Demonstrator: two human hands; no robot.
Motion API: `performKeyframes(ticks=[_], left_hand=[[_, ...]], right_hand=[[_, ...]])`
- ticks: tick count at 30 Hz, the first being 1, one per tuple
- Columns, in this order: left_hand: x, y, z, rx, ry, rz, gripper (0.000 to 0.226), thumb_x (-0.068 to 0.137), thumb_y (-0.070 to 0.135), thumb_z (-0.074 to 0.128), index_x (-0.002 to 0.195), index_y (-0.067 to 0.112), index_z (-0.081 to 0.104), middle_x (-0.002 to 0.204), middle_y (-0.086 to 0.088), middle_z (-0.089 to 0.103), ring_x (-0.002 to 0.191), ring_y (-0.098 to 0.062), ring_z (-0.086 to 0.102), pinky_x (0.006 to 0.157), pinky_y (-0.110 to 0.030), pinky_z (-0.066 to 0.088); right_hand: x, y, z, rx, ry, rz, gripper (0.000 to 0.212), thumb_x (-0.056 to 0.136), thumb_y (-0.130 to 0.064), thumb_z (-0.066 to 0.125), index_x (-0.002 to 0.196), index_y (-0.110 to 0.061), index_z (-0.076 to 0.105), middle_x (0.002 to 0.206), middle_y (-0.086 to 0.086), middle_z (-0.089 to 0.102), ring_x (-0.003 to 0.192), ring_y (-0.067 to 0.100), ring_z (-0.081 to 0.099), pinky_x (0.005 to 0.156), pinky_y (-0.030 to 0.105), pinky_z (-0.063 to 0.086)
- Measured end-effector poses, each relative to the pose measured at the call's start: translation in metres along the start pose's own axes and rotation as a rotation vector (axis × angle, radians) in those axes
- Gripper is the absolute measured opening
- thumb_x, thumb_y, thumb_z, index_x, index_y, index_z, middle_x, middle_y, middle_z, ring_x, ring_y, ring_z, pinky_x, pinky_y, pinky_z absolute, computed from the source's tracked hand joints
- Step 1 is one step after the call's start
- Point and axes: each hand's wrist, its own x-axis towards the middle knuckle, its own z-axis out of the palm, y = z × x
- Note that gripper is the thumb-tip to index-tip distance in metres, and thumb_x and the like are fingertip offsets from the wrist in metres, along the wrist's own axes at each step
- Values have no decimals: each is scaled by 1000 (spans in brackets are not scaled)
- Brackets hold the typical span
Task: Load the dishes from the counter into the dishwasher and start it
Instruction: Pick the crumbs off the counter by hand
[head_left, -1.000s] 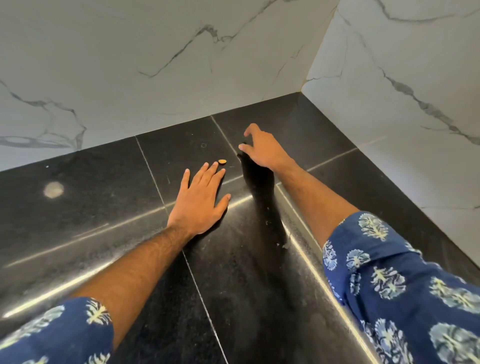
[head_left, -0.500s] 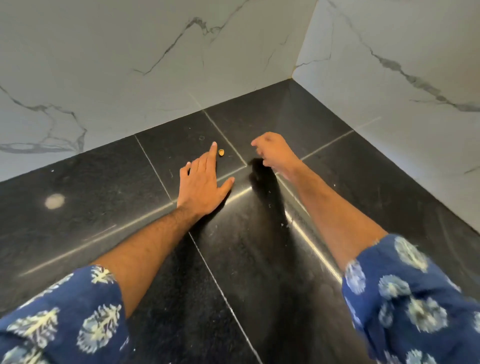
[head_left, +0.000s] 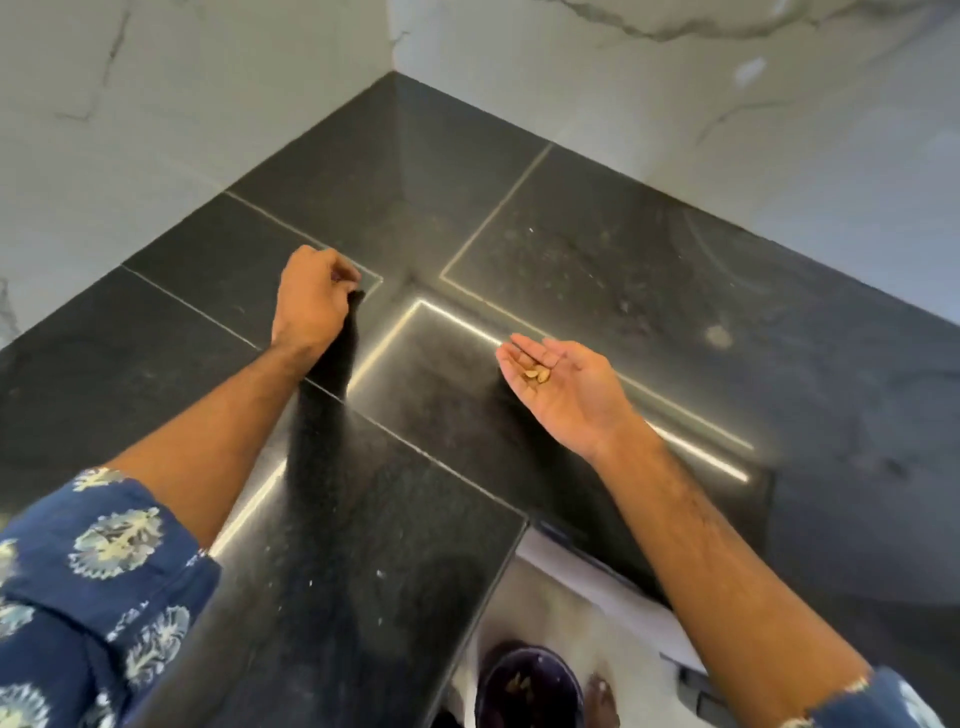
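Note:
No dishes or dishwasher are in view. My left hand (head_left: 314, 304) hovers low over the black stone counter (head_left: 597, 249) near the corner. Its fingertips are pinched together on the surface, and I cannot see anything between them. My right hand (head_left: 563, 387) is held palm up over the counter's front part, slightly cupped. A few small tan food scraps (head_left: 536, 373) lie in its palm. Both forearms come from blue patterned sleeves.
White marble walls (head_left: 182, 104) close the corner at the back and right. The counter's inner front edge (head_left: 511, 561) drops to a pale floor. Down there stands a dark round bin (head_left: 527, 688) with scraps in it, next to a bare foot (head_left: 602, 701).
The view has swung right and down. My left hand went from flat on the counter to pinched where the small orange scrap lay. My right hand turned palm up, showing scraps.

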Motion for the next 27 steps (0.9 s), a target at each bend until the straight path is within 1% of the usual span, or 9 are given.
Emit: performKeyframes(ticks=[5, 7, 10, 13, 18, 20, 22, 25, 27], left_hand=[[-143, 87, -14, -502, -148, 16, 18, 80, 3, 77, 90, 17, 73, 90, 2, 73, 80, -9, 68, 79, -27, 53], [-220, 123, -18, -647, -250, 35, 20, 81, 0, 77, 91, 17, 73, 90, 3, 75, 83, -9, 71, 80, -26, 54], [-321, 161, -22, -707, -250, 50, 24, 80, -2, 77, 94, 17, 74, 91, 8, 75, 87, -14, 71, 80, -23, 53], [-395, 173, -5, -611, -214, 50, 30, 78, -5, 76, 96, 18, 76, 89, 13, 75, 88, -6, 71, 81, -18, 51], [-528, 168, 44, -567, -230, -46, 23, 98, 8, 60, 115, 21, 69, 111, 14, 70, 107, -11, 64, 88, -23, 48], [-575, 150, 72, -532, -294, -163, 22, 100, 8, 56, 115, 20, 66, 116, 11, 67, 107, -8, 62, 85, -19, 48], [-615, 120, 105, -454, -447, -272, 25, 98, 5, 56, 118, 17, 64, 122, 3, 65, 109, -4, 61, 92, -26, 50], [-664, 78, 149, -106, -739, -172, 38, 99, 17, 58, 137, 15, 53, 140, -5, 53, 128, -21, 52, 107, -33, 41], [-680, 56, 173, 100, -815, -56, 50, 98, 24, 57, 147, 18, 44, 151, -5, 44, 138, -25, 42, 113, -40, 36]], right_hand=[[-75, 36, -22, -71, -14, 18, 40, 99, -16, 45, 130, 9, 55, 126, 25, 61, 119, 33, 62, 106, 39, 47], [-111, 53, -35, -104, -38, 36, 43, 102, -18, 42, 133, 9, 53, 126, 24, 60, 112, 30, 65, 102, 36, 51], [-167, 85, -63, -176, -110, 69, 45, 101, -19, 40, 133, 9, 53, 127, 22, 60, 99, 25, 63, 93, 32, 55], [-216, 118, -104, -204, -135, 116, 40, 96, -18, 42, 124, 5, 59, 123, 20, 61, 107, 25, 61, 103, 37, 45], [-291, 175, -222, -10, 104, 250, 32, 102, -14, 42, 102, 1, 70, 88, 12, 66, 73, 15, 62, 67, 25, 55], [-312, 196, -273, -35, 257, 280, 29, 102, -14, 43, 99, 2, 67, 74, 10, 62, 60, 13, 57, 55, 20, 51], [-323, 215, -318, -132, 416, 301, 23, 101, -9, 44, 96, 0, 64, 68, 8, 59, 54, 11, 55, 49, 19, 48], [-318, 250, -377, -196, 585, 314, 17, 99, -2, 48, 103, 3, 64, 80, 12, 62, 67, 15, 61, 61, 21, 54], [-302, 273, -404, -237, 642, 297, 16, 98, 0, 51, 107, 5, 63, 87, 14, 62, 76, 19, 63, 75, 25, 55]])
